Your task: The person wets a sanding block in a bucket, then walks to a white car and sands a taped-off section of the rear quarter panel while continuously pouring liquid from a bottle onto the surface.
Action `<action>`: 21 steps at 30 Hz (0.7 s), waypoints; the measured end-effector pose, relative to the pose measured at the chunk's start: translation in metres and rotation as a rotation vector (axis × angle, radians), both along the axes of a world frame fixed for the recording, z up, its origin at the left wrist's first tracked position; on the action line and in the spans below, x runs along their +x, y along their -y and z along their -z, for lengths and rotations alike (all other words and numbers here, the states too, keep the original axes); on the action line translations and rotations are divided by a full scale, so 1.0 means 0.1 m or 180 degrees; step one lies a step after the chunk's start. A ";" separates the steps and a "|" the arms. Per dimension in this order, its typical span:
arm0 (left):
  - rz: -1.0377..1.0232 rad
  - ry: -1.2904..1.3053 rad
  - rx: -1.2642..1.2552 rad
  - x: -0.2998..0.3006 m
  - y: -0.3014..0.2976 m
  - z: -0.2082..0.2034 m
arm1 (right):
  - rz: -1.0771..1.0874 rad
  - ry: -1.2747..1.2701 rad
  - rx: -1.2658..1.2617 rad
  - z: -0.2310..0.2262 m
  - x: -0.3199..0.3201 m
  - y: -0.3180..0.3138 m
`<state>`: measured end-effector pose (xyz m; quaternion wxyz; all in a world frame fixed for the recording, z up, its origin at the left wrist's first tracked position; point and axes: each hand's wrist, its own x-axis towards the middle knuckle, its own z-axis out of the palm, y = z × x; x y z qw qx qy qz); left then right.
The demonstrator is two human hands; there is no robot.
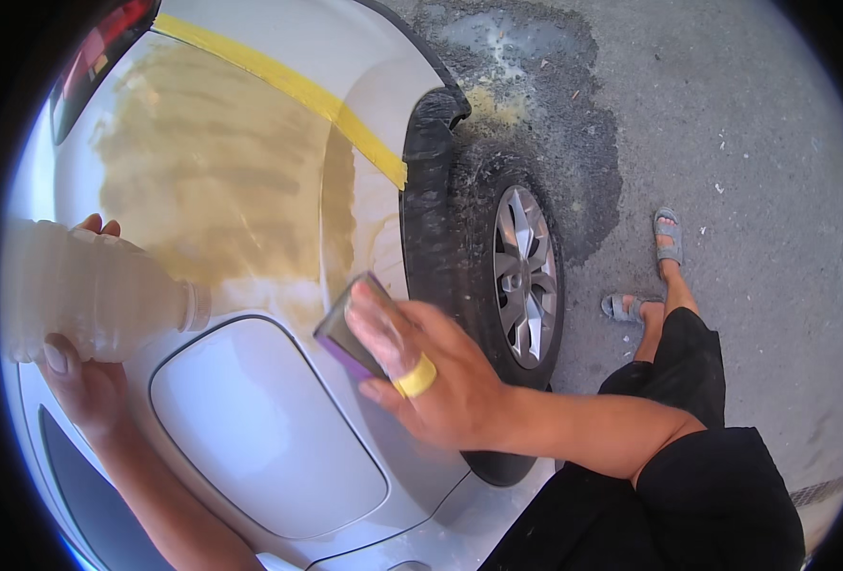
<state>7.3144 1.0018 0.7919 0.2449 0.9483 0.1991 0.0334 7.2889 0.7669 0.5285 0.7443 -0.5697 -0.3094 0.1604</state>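
Observation:
My left hand (93, 395) is wrapped around a cloudy plastic bottle (98, 290), tilted onto its side with its neck toward the car panel. In my right hand (450, 381) is a sanding block (342, 347), dark grey with a purple edge, just above the fuel flap's corner; whether it touches the panel I cannot tell. Yellow tape (416, 377) circles one finger of that hand. Beyond both hands spreads a tan, smeared filler patch (221, 171) on the white car panel (374, 57). A strip of yellow masking tape (288, 84) crosses the panel above the patch.
The closed fuel flap (264, 419) lies below my hands. At the right are the black wheel arch trim (428, 200) and the wheel (524, 271). A red tail light (102, 52) sits top left. Wet, yellowish stains (516, 86) mark the asphalt, where my sandalled feet (667, 238) stand.

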 end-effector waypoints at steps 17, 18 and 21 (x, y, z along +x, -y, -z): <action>-0.0073 -0.0031 0.0009 -0.06 -0.12 0.01 | -0.0365 0.0535 0.0266 0.52 0.37 -0.08; -0.0123 -0.0139 0.0073 -0.12 -0.08 -0.16 | -0.0448 0.0539 0.0290 0.42 0.18 0.07; -0.0090 -0.0190 0.0061 -0.14 -0.12 -0.15 | -0.0444 0.0453 0.0289 0.52 0.25 -0.01</action>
